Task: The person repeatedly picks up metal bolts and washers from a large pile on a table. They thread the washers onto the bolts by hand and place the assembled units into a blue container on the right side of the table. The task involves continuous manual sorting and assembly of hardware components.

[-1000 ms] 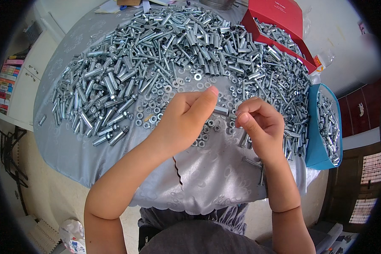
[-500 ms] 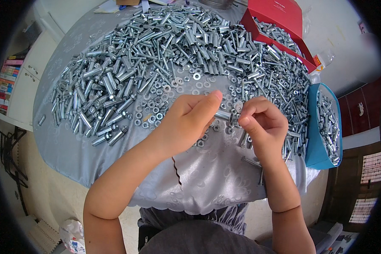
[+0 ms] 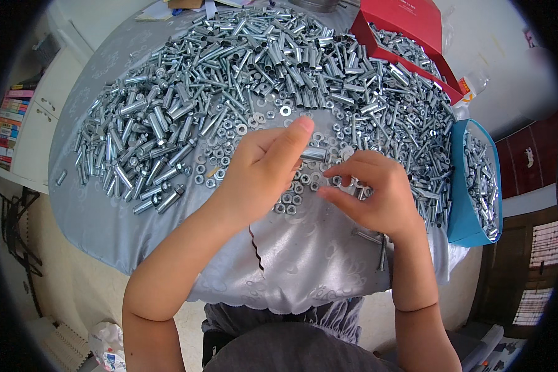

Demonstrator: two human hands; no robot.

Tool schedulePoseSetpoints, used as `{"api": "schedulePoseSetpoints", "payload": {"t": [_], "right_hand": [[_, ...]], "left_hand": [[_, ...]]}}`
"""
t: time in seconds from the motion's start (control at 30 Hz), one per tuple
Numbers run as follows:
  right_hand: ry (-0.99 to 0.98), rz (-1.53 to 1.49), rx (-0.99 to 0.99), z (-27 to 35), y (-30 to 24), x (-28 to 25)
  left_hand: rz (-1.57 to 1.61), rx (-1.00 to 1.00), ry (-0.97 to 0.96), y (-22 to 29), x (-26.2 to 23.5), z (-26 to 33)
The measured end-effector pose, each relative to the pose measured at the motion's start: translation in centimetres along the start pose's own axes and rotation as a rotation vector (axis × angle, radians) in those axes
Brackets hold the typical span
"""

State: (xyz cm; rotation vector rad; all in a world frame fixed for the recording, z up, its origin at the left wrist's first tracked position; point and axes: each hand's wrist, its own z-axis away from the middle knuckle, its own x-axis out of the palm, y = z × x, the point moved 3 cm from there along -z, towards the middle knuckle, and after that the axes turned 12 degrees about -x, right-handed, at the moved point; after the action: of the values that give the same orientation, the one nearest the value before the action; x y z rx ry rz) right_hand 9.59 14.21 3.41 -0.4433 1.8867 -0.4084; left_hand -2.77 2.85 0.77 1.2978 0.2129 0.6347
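A shiny metal sleeve anchor (image 3: pixel 317 154) sticks out to the right from my left hand (image 3: pixel 260 167), whose fingers are wrapped round it with the thumb on top. My right hand (image 3: pixel 378 192) is just below and right of its end, apart from it. Thumb and forefinger are spread there, with loose nuts and washers visible beyond the gap. Under both hands lie scattered flat washers (image 3: pixel 285 111) and hex nuts (image 3: pixel 291 209) on the grey tablecloth (image 3: pixel 304 248). A couple of long bolts (image 3: pixel 381 254) rest beside my right wrist.
Metal sleeves and bolts (image 3: pixel 273 56) are heaped across the back of the table. Assembled anchors (image 3: pixel 149 130) form a pile at the left. A red box (image 3: pixel 403 22) at the back right and a blue bin (image 3: pixel 462 186) at the right hold more hardware.
My right hand has come away from the sleeve anchor's end, moving down and slightly left, and its fingers have parted. My left hand has shifted a little left and up with the anchor.
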Motion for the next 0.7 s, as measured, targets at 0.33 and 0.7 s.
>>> {"api": "schedulePoseSetpoints", "payload": {"t": [0.33,0.7], "right_hand": [[-0.083,0.165,-0.112,0.1,0.7,1.7],[0.231,-0.224,0.096,0.2,0.6,-0.3]], "left_hand": [[-0.034,0.034,-0.021,-0.2,0.3,-0.1],[0.018,-0.002,-0.002,-0.2,0.0,-0.1]]}}
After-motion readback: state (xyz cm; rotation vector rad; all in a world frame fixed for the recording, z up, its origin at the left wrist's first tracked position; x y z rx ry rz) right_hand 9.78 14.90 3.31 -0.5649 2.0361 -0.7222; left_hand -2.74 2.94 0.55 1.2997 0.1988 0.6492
